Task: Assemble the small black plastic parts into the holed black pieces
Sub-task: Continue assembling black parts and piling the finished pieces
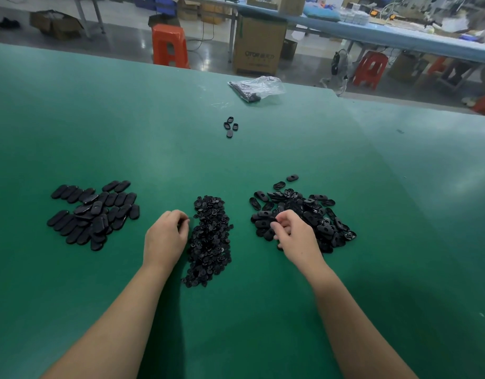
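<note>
On a green tabletop (pixel 71 110), the left hand (pixel 166 236) curls its fingers beside the small black plastic parts (pixel 210 239); whether it grips one is unclear. The right hand (pixel 293 236) pinches at the holed black pieces (pixel 312 212). Best lift a single piece clear, hole facing up, before seating a part.

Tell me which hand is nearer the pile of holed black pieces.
Right. The right hand lies on the near-left edge of the pile of holed black pieces, fingers curled among them. The left hand sits beyond the small-parts pile, well to its left.
</note>
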Available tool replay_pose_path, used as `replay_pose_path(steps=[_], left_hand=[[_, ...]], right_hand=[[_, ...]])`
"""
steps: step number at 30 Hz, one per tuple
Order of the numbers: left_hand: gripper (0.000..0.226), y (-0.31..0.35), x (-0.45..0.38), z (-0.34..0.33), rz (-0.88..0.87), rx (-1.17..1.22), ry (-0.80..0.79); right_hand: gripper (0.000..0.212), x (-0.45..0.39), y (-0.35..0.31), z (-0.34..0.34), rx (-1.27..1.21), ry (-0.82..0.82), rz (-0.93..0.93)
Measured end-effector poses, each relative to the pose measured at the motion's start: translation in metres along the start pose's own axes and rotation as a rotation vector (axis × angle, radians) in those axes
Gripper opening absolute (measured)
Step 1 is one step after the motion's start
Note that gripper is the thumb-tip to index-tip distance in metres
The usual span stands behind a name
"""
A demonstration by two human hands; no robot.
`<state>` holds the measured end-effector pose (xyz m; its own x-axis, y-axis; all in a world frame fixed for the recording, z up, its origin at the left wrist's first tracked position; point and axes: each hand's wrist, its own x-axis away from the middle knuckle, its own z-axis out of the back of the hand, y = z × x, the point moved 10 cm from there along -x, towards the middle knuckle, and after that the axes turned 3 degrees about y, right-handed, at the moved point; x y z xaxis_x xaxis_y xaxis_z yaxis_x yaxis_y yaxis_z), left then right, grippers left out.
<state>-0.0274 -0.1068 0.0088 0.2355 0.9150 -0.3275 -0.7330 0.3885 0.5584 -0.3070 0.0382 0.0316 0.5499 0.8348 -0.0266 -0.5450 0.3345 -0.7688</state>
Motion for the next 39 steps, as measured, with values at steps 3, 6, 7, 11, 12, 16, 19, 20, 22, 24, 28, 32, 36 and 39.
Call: replay_pose_path(steps=[3, 6, 7, 11, 12, 16, 19, 20, 22, 24, 28, 32, 36, 39], left_hand=[[0.005, 0.0, 0.0, 0.0, 0.0, -0.001, -0.001], [0.005, -0.001, 0.001, 0.0, 0.006, 0.003, -0.001], [0.005, -0.001, 0.001, 0.0, 0.008, 0.005, -0.001], [0.009, -0.001, 0.001, 0.0, 0.01, 0.012, 0.001], [0.012, -0.001, 0.001, 0.0, 0.008, 0.01, 0.001], [0.019, -0.001, 0.002, 0.001, 0.003, -0.006, -0.002], [0.019, -0.001, 0.001, 0.001, 0.005, -0.002, -0.002], [0.019, -0.001, 0.001, 0.001, 0.006, -0.001, 0.001], [0.018, -0.002, 0.001, 0.002, 0.009, 0.006, 0.008], [0.018, -0.004, -0.001, 0.001, 0.024, 0.021, 0.012], [0.017, -0.014, -0.003, 0.002, 0.117, 0.109, 0.024], [0.017, -0.024, -0.002, 0.003, 0.218, 0.185, 0.028], [0.016, -0.025, -0.002, 0.003, 0.242, 0.201, 0.021], [0.015, -0.024, -0.001, 0.005, 0.257, 0.207, 0.02]], right_hand=[[0.007, 0.003, 0.0, -0.008, -0.27, -0.021, -0.096], [0.016, 0.008, 0.001, -0.025, -0.529, -0.057, -0.206], [0.021, 0.009, 0.0, -0.03, -0.585, -0.07, -0.23], [0.031, 0.015, -0.004, -0.05, -0.724, -0.105, -0.285], [0.031, 0.016, -0.005, -0.054, -0.745, -0.108, -0.292], [0.029, 0.017, -0.009, -0.064, -0.786, -0.117, -0.308], [0.029, 0.017, -0.011, -0.07, -0.77, -0.136, -0.304], [0.03, 0.017, -0.011, -0.071, -0.755, -0.142, -0.303], [0.028, 0.018, -0.011, -0.074, -0.726, -0.147, -0.29], [0.027, 0.018, -0.01, -0.076, -0.703, -0.136, -0.27], [0.016, 0.019, -0.006, -0.08, -0.635, -0.066, -0.244], [0.004, 0.023, -0.005, -0.083, -0.56, -0.006, -0.189], [0.004, 0.029, -0.006, -0.08, -0.496, 0.03, -0.111], [0.008, 0.03, -0.003, -0.074, -0.417, 0.082, -0.099]])
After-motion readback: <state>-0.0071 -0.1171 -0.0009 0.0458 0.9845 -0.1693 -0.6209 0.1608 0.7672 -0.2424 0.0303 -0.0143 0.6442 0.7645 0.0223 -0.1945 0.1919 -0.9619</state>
